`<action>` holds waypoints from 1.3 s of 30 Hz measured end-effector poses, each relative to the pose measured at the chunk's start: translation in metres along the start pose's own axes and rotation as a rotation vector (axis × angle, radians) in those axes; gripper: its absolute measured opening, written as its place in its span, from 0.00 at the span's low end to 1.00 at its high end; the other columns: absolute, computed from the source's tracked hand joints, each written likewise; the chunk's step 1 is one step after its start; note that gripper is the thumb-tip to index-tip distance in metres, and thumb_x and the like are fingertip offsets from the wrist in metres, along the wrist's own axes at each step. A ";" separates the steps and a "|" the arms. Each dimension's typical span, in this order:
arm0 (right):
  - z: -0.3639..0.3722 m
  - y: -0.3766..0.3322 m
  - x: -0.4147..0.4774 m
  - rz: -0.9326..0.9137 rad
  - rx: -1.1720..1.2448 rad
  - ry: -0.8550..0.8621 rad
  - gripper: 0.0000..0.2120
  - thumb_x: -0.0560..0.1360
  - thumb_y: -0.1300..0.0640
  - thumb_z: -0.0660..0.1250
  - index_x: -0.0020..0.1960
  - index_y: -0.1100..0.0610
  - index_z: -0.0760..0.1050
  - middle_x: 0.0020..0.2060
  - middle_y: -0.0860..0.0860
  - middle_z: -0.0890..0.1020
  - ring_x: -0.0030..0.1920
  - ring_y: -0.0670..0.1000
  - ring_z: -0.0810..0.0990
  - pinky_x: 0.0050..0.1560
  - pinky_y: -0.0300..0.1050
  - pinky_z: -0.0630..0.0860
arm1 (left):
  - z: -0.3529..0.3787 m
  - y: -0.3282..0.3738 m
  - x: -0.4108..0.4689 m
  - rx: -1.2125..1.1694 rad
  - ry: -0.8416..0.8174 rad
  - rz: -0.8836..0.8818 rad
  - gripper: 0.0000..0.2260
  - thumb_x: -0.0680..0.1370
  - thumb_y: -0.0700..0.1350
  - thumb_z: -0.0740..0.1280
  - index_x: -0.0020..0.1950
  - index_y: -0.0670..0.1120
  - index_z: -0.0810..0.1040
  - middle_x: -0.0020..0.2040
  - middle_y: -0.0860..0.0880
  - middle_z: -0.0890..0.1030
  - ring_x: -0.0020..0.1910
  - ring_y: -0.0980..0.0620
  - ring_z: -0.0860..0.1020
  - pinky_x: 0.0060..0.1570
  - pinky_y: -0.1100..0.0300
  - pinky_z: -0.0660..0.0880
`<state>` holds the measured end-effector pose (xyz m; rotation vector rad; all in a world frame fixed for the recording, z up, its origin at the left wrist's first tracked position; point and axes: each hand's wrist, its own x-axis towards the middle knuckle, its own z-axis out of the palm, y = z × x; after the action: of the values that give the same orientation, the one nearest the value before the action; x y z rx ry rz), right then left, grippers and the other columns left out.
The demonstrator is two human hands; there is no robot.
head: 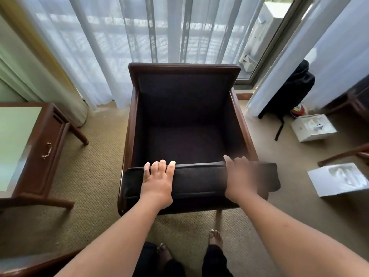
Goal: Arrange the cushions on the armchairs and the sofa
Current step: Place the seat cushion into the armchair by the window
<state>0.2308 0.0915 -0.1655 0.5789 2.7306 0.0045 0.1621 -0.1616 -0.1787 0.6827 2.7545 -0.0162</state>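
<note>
Over carpet [95,176], left hand [157,182] and right hand [241,178] grip the cushion [199,182].

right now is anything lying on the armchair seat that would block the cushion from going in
Nothing visible does. The cushion lies across the front edge of the armchair, with the left hand and right hand gripping its top edge. The seat behind it shows only dark upholstery, though it is dim there.
</note>
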 end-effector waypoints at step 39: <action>-0.067 0.020 0.189 -0.505 0.006 -0.236 0.57 0.58 0.39 0.79 0.79 0.46 0.52 0.68 0.48 0.68 0.71 0.56 0.65 0.76 0.60 0.56 | -0.065 -0.010 0.148 0.022 -0.311 -0.232 0.60 0.61 0.68 0.77 0.81 0.53 0.46 0.73 0.49 0.62 0.76 0.44 0.59 0.78 0.39 0.40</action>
<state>0.0549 0.1888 -0.1645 -0.1150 2.5663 -0.1835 0.0140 -0.0975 -0.1608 0.3289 2.5172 -0.1865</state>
